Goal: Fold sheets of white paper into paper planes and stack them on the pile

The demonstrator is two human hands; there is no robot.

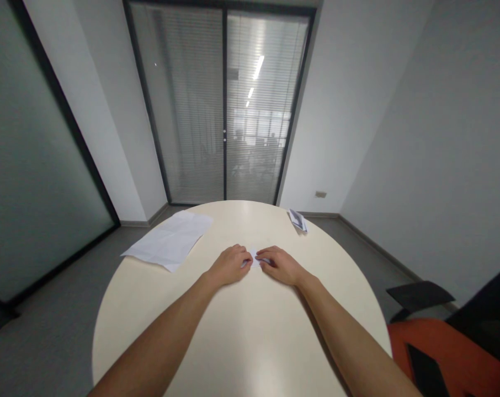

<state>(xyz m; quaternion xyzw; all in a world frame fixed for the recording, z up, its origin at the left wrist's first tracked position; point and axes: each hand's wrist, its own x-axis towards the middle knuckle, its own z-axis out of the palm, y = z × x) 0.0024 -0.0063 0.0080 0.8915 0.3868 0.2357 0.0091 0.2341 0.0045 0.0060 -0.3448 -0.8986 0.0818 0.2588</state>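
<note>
Working at a small white paper pc (254,257), lying low on the round cream bench (241,342), approx. mid-top, btwn the two grips. Touching its L end w/ the left grip (232,264), fingers part curled, thumb tucked nr them; can't tell if pinching the pc or only pressing it. Touching its R end w/ the right grip (280,266), fingers bent, slight gap btwn thumb & index; can't tell whether pinched or pressed there either. Can also see a large white sheet (171,237), creased, far L on bench, reaching the rim, well apart from the left grip. Can see a folded printed leaflet (297,220) nr the far R rim, beyond the right grip. Beyond bench, can make out glass panels (184,99) w/ blinds; at lower R, an orange-seated chair (452,353) w/ blk armrests.
</note>
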